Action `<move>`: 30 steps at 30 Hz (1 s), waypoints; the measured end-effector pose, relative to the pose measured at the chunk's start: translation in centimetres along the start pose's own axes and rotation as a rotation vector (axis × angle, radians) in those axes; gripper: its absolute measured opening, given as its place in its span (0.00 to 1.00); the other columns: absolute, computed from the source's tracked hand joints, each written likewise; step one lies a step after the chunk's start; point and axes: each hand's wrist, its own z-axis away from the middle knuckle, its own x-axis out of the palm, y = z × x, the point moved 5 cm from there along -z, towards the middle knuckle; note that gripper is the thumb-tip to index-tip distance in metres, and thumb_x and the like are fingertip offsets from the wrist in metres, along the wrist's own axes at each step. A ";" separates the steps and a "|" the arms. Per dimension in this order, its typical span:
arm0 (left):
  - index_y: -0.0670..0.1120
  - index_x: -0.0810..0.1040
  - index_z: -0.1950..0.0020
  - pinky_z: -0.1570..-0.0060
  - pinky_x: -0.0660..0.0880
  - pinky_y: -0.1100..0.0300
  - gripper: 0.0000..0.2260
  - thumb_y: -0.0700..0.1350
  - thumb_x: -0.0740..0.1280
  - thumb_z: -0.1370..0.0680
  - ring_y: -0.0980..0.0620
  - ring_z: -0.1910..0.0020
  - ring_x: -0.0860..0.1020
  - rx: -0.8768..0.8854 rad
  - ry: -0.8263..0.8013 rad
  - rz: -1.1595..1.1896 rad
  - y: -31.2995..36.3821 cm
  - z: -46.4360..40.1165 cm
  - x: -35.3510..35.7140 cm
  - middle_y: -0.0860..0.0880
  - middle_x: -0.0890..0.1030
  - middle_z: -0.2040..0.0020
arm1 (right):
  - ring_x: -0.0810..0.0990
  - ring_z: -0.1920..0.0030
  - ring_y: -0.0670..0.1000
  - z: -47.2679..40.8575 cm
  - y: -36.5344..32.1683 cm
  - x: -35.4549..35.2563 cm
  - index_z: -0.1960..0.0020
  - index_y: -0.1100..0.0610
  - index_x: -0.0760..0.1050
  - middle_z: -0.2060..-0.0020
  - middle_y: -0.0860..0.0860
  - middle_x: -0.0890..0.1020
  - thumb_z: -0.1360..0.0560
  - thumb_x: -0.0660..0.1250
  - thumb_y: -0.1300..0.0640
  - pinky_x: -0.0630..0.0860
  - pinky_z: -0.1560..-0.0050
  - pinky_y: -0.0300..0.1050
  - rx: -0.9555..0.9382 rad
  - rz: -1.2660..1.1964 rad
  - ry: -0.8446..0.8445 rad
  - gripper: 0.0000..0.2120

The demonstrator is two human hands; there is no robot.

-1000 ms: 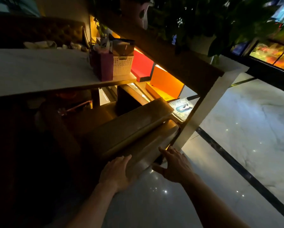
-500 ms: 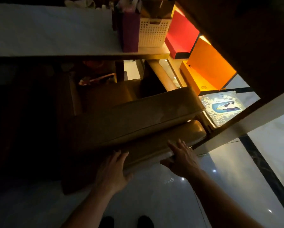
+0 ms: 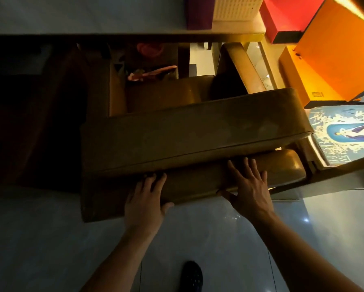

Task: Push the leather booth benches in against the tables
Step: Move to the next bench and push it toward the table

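Hands: our left hand point(image 3: 144, 200) and right hand point(image 3: 248, 189) lie flat and open on the back edge of the bench, holding nothing.
Bench: the brown leather booth bench point(image 3: 193, 133) is right in front of us, partly under the table point(image 3: 92, 15).
Long way: it runs left to right.
Push: straight ahead, both hands equally near.

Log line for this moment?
step: pushing | left hand: flat on brown leather booth bench | right hand: flat on bench | table: ahead
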 end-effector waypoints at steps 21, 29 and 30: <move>0.65 0.55 0.24 0.42 0.75 0.49 0.36 0.67 0.66 0.28 0.50 0.27 0.59 0.079 -0.103 0.085 -13.8 5.6 -1.8 0.60 0.61 0.27 | 0.43 0.20 0.62 9.6 -12.9 4.4 0.21 0.41 0.38 0.19 0.58 0.44 0.28 0.55 0.25 0.53 0.23 0.65 0.092 0.028 -0.090 0.45; 0.65 0.52 0.24 0.42 0.75 0.51 0.35 0.65 0.66 0.26 0.52 0.28 0.58 0.135 -0.124 0.110 -15.9 5.4 -1.6 0.62 0.59 0.26 | 0.36 0.22 0.63 9.7 -14.7 5.5 0.23 0.41 0.32 0.20 0.57 0.39 0.24 0.58 0.31 0.49 0.23 0.68 0.160 0.008 -0.166 0.43; 0.65 0.52 0.24 0.42 0.74 0.51 0.35 0.65 0.66 0.26 0.52 0.28 0.58 0.137 -0.122 0.106 -15.9 5.3 -1.5 0.62 0.59 0.26 | 0.36 0.22 0.63 9.5 -14.6 5.5 0.23 0.41 0.32 0.20 0.57 0.38 0.25 0.58 0.31 0.49 0.23 0.69 0.161 0.016 -0.172 0.44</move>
